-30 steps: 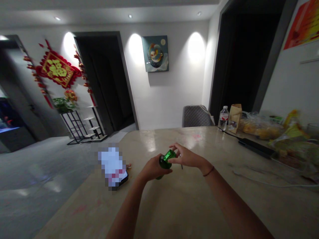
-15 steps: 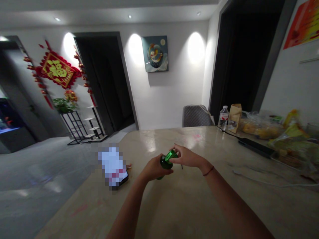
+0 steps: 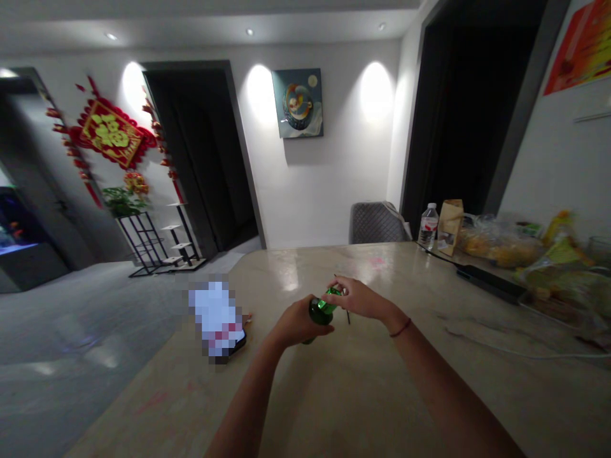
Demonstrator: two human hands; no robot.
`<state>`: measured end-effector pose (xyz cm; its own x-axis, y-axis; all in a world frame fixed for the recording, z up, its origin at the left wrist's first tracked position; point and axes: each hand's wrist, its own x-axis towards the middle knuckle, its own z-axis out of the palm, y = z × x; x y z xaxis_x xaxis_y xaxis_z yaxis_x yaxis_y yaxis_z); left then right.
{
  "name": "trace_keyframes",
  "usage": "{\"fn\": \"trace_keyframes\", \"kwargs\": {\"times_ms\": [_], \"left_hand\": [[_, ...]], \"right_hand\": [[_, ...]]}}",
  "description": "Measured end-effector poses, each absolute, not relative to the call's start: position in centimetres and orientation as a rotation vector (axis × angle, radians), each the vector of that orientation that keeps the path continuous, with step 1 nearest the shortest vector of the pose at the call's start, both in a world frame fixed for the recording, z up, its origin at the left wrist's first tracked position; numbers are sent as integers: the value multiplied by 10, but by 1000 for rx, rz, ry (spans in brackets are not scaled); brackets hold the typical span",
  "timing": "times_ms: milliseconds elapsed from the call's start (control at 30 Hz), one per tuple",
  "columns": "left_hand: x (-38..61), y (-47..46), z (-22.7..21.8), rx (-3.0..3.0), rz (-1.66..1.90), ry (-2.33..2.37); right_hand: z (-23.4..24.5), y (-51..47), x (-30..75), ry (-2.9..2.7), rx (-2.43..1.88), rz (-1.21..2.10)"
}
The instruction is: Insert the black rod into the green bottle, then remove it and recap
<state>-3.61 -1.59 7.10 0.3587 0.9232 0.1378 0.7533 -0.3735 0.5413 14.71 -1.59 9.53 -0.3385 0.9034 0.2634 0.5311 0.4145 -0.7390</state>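
Over the middle of the table, my left hand [image 3: 296, 323] is wrapped round a dark green, rounded object [image 3: 319, 313]; its kind is not clear. A bit of lighter green shows below that hand. My right hand [image 3: 358, 296] comes in from the right and pinches a shiny, bright green piece [image 3: 328, 301] with its fingertips. This piece lies against the top of the dark green object; whether the two are joined I cannot tell. Beneath the right hand a thin dark stick [image 3: 348, 317] pokes out, its other end hidden.
A lit phone [image 3: 217, 321], blurred out, lies to the left on the stone-look table [image 3: 334, 407]. To the right are a black power strip [image 3: 491, 283], a white cable [image 3: 515, 353], a water bottle [image 3: 428, 228], a paper bag [image 3: 450, 227] and plastic bags [image 3: 501, 245]. A chair [image 3: 377, 222] stands behind.
The shiny green piece has tilted lower and flatter, and the right fingers now cover more of its top. Both hands stay in nearly the same place.
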Motion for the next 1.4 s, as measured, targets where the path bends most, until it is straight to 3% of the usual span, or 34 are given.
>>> {"fn": "trace_keyframes", "kwargs": {"times_ms": [433, 933, 1133, 1400], "left_hand": [[-36, -17, 72, 2208, 566, 1487], [-40, -16, 75, 2177, 623, 1409], [-41, -15, 74, 2195, 654, 1384], [-41, -16, 75, 2194, 644, 1385]], "right_hand": [[100, -20, 144, -1972, -1264, 727], [101, -13, 160, -1838, -1016, 878], [80, 8, 173, -1712, -1092, 936], [39, 31, 187, -1810, -1432, 673]]}}
